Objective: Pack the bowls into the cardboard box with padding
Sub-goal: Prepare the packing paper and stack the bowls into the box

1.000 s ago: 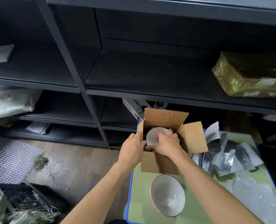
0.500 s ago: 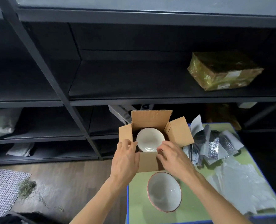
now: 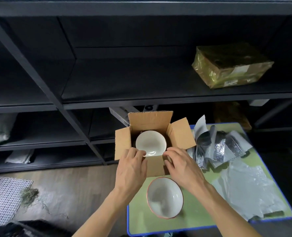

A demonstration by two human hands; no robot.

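An open cardboard box (image 3: 180,134) stands at the far left corner of a small green table (image 3: 200,218). A white bowl (image 3: 150,142) sits inside it, tilted toward me. A second white bowl (image 3: 165,197) with a reddish rim stands on the table just in front of the box. My left hand (image 3: 131,168) rests on the box's near left edge, fingertips at the rim by the bowl. My right hand (image 3: 181,166) lies with loosely spread fingers against the box's near wall and holds nothing. Silver padding sheets (image 3: 218,147) lie to the right of the box.
A clear plastic sheet (image 3: 248,190) covers the table's right side. Dark metal shelving (image 3: 107,100) rises right behind the box, with a wrapped parcel (image 3: 230,65) on a shelf at upper right. The wooden floor (image 3: 65,189) at left holds a mesh mat (image 3: 5,194).
My right hand has let go of the bowl inside the box and drawn back to the box's near wall. My left hand stays at the box's left edge. The view has shifted left.
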